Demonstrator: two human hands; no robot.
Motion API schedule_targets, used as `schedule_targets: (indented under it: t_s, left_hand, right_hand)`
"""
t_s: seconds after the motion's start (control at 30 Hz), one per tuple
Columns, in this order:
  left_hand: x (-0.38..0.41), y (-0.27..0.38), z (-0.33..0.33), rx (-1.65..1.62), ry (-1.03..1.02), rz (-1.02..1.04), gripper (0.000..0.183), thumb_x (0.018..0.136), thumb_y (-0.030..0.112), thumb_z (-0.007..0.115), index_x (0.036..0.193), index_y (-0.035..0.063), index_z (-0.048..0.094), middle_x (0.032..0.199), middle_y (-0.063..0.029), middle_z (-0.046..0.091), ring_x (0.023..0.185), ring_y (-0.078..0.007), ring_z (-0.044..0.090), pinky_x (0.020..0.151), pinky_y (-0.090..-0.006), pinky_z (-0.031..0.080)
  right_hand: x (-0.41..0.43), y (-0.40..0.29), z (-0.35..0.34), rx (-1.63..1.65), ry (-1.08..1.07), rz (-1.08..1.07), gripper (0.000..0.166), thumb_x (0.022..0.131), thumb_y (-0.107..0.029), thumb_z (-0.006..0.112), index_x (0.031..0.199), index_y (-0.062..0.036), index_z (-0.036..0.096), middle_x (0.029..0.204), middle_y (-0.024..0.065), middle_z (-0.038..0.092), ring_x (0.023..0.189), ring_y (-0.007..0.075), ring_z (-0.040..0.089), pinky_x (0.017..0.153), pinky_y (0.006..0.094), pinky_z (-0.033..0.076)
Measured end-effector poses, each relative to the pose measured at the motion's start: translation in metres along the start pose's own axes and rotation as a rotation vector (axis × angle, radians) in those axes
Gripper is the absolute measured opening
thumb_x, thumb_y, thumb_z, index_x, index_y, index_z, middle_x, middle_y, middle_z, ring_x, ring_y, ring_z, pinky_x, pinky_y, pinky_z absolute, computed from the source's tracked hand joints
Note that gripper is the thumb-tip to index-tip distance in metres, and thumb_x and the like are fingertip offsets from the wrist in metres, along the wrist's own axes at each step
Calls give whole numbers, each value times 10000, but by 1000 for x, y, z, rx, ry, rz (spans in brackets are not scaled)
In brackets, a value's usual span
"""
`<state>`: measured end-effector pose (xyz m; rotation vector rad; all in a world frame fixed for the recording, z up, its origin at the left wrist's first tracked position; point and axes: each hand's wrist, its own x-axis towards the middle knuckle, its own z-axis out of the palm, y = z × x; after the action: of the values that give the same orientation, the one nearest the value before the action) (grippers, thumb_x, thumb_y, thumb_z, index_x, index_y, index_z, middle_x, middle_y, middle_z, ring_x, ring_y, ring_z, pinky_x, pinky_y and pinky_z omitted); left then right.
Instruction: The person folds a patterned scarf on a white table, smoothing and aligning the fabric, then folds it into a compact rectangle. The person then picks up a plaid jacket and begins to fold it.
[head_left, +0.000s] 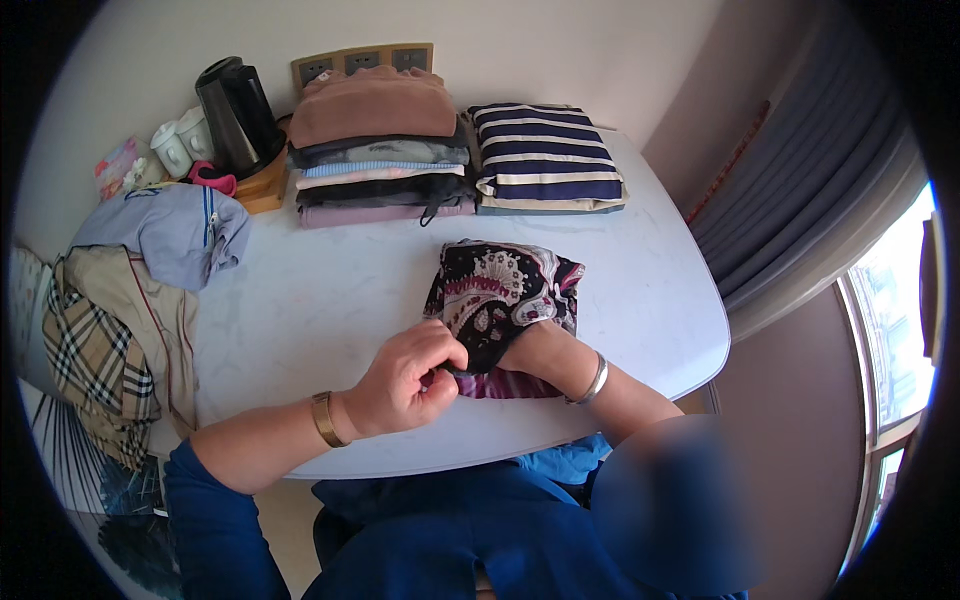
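Observation:
A folded paisley-patterned garment in black, white and magenta lies on the white table, close to its front edge. My left hand pinches the dark near edge of this garment between thumb and fingers. From the right, my right hand reaches inside the fold. The cloth covers its fingers, so their grip is hidden. Beneath the near edge, a magenta striped part of the cloth shows.
Behind stand a stack of folded clothes and a striped folded garment. An electric kettle and lidded white mugs stand at the back left. Loose clothes, including a grey-blue garment and a plaid cloth, cover the left edge.

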<state>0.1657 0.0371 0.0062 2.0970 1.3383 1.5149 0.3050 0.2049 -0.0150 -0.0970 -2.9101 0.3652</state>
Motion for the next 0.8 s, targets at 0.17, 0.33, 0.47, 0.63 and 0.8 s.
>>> schedule_targets:
  t_s: [0.17, 0.33, 0.47, 0.63, 0.8]
  left_hand:
    - [-4, -3, 1, 46, -65, -130, 240, 839, -45, 691, 1067, 17, 646, 918, -84, 575, 837, -201, 583, 733, -328, 500]
    - [0, -10, 7, 303, -47, -18, 480, 822, -3, 749, 1271, 21, 580, 1222, -175, 543, 1096, -353, 585, 943, -416, 507]
    - [-3, -18, 6, 335, -114, -29, 468, 820, 6, 750, 1259, 15, 587, 1182, -173, 561, 1082, -371, 590, 938, -428, 509]
    - [2, -14, 7, 375, -133, -45, 502, 791, 38, 755, 1269, 26, 604, 1151, -157, 578, 1034, -352, 592, 914, -434, 506]
    - [29, 11, 18, 631, -219, 164, 448, 760, 69, 761, 1191, 10, 655, 1101, -139, 596, 1007, -330, 597, 886, -452, 486]
  right_hand:
    - [1, -1, 6, -247, 280, -92, 353, 943, -331, 559, 1131, -103, 752, 1198, 129, 732, 1136, 313, 683, 1016, 462, 494]
    - [-11, -16, -3, -156, 341, -11, 260, 876, -258, 640, 1045, -92, 747, 990, 117, 744, 931, 292, 712, 817, 424, 537]
    - [-42, -42, -17, -220, 404, 163, 225, 897, -218, 667, 1030, -48, 732, 971, 161, 709, 881, 355, 682, 820, 451, 522]
    - [-79, -65, -15, -184, 417, 354, 284, 946, -251, 657, 1036, 14, 707, 1002, 222, 688, 957, 390, 658, 876, 477, 503]
    - [-79, -65, 0, -198, 354, 348, 260, 890, -195, 648, 1012, 32, 682, 1006, 232, 652, 1002, 388, 616, 885, 494, 480]
